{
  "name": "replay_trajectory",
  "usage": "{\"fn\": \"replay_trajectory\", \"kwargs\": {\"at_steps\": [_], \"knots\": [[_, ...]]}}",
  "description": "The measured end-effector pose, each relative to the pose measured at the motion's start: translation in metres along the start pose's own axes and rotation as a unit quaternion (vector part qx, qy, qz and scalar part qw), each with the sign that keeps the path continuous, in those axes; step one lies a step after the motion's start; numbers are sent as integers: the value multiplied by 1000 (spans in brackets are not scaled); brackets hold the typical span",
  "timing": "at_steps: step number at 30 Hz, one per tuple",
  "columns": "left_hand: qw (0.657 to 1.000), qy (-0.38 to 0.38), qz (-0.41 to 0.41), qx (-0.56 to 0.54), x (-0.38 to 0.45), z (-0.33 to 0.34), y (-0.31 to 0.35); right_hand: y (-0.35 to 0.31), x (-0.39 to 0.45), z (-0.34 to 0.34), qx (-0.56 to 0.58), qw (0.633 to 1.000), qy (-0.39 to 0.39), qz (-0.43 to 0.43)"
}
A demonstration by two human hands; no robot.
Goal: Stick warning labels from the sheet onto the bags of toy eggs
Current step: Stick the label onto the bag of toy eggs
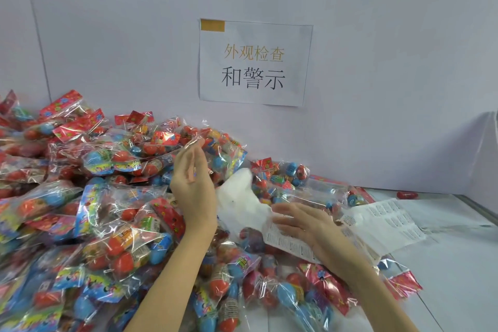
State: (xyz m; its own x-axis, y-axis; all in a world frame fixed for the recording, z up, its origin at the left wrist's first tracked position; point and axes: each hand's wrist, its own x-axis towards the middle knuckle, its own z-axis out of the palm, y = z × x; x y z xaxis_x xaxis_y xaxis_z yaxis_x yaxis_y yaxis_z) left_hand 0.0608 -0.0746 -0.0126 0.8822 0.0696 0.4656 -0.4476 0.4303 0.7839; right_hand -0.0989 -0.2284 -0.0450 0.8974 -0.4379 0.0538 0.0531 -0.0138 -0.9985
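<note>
Head view looks down on a heap of bags of toy eggs (89, 197) that covers the left and middle of the pale tabletop (458, 264) and banks against the wall (134, 21), where a printed sign (254, 62) is fixed. Each bag is a clear crinkly film sleeve with a coloured header strip, holding several red and blue plastic eggs. I judge them light, slippery and noisy, the film soft but the eggs hard, so a bag will sag and slide unless it is pinched at the header or pressed flat over an egg, which would give a firm backing for a label.

Right of the heap lies the label sheet (385, 221), thin, limp paper printed with small text blocks (likely to curl and lift, so best held down at an edge while a label is peeled). A second printed strip (288, 242) lies across the bags, partly under the right hand. A crumpled white piece (239, 197), perhaps backing paper, sits between the hands.

The left hand (192, 183) is raised over the heap, fingers loosely extended, grasping nothing I can see. The right hand (301, 221) lies flat with straight fingers, seemingly resting on the strip and bags.

A single red egg (407, 195) lies loose near the wall.
</note>
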Motion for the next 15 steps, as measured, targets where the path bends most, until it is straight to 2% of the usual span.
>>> {"fn": "replay_trajectory", "kwargs": {"at_steps": [2,4,7,9,10,12,15], "knots": [[1000,-2,-14,-14,2,-1,-2,-1,-5,4,-139,989,-29,-34],[1000,-10,-11,-17,0,-1,-2,0,-6,5,-273,958,-65,-66],[999,-24,-12,-26,0,1,0,11,0,8,-397,913,-85,-48],[992,-50,-75,-87,2,1,0,17,4,12,-474,876,-68,-50],[977,-74,-131,-153,2,1,1,18,4,14,-481,873,-57,-56],[945,-127,-196,-230,1,4,0,14,3,15,-402,912,-30,-72],[944,-193,-189,-187,-9,10,-8,6,0,12,-171,982,-19,-78]]}}
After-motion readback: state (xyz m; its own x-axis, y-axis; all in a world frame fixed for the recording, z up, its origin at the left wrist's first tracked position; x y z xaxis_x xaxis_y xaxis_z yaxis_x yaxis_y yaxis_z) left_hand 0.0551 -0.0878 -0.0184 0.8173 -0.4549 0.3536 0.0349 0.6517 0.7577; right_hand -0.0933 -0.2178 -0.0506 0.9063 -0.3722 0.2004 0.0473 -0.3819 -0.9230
